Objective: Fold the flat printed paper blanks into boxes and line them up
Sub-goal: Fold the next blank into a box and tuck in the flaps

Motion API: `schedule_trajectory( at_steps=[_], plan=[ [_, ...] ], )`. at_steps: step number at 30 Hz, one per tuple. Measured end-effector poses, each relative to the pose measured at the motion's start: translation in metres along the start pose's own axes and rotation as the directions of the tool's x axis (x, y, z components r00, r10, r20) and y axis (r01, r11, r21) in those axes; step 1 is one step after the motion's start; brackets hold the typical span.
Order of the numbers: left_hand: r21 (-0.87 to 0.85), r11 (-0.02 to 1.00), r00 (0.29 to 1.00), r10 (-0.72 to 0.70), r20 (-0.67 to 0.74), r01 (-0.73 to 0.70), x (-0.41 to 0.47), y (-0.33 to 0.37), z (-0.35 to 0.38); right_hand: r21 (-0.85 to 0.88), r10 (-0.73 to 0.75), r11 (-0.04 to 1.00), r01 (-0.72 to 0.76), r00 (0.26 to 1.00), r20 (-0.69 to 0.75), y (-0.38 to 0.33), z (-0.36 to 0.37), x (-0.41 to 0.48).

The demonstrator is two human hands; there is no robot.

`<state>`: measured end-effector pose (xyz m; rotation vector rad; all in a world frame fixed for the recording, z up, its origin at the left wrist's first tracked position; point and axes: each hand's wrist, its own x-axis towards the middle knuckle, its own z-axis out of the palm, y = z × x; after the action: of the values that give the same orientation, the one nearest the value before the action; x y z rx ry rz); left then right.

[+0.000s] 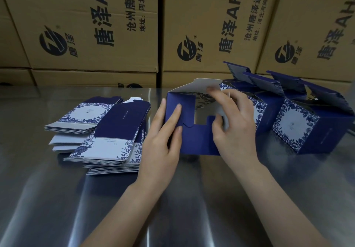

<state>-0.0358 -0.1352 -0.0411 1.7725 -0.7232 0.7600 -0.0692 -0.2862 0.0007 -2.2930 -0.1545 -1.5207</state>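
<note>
Brown shipping cartons [92, 25] with black print wall off the whole top of the frame, and below them runs a shiny steel tabletop [57, 198]. Left of centre lies the loose stack of flat blanks [107, 131], blue and white with a leaf pattern, fanned over one another. At the right edge stand the folded boxes [311, 127], touching in a rough row with their lids up.

Dead centre, between stack and row, the half-folded box [194, 141] rests on the tabletop, its open end turned towards me. My left hand [163, 143] lies against its left side, fingers [177, 112] nearly straight, pressing the blue flap flat and gripping nothing. My right hand [236, 129] curls over the right side, thumb and fingertips pinching the side flap there. The white tuck flap [199, 86] stands up behind.

I judge this to be thin card: very light, stiff across each panel, weak along the scores. The printed face looks coated, so it will likely skate on the steel and slip between dry fingers. I would take hold at the corners and close to the creases, pads flat, never mid-panel, where a squeeze would dent it. The locking tabs are the fragile part, so I would push near their root, not the tip, and have one hand bear the box down while the other tucks.
</note>
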Motion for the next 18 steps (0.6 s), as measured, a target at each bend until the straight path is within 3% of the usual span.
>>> schedule_trajectory(
  at_steps=[18],
  plan=[
    [0.037,0.999,0.998,-0.007,-0.056,0.009,-0.0018,0.0041,-0.0005,-0.024,0.0,1.0,0.001,1.0,0.03,0.0049,0.0027,0.0004]
  ],
)
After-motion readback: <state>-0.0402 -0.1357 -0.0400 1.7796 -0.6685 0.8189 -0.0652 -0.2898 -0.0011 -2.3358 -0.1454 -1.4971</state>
